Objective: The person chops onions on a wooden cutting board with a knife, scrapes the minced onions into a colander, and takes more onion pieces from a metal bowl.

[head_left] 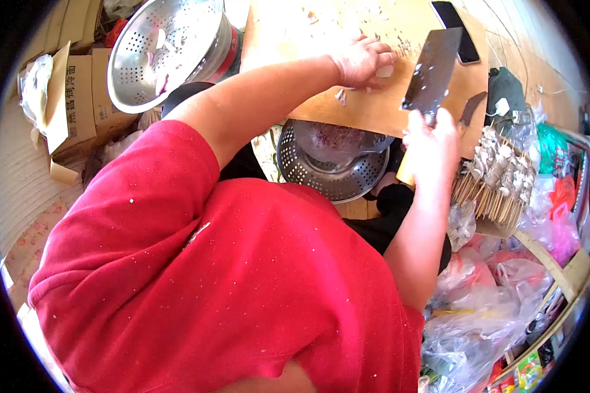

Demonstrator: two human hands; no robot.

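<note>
My right hand [432,141] grips a cleaver [432,69] by its light wooden handle. Its broad dark blade points away from me over the wooden table [367,111] and carries small white bits. Left of the blade, my left hand [360,62] rests on the tabletop, its fingers curled over a small white piece [384,71] that looks like peeled garlic or onion. A thin peel scrap [341,96] lies just below that hand. More scraps and dark specks are scattered farther back on the wood.
At upper left stands a metal colander [128,85] with purplish-white pieces. Another colander [301,177] below the table edge holds a plastic bag [334,141]. A phone [455,29] and a small dark blade [472,108] lie rightward. Loaded skewers [498,177], plastic bags [485,308] and a cardboard box [78,98] flank me.
</note>
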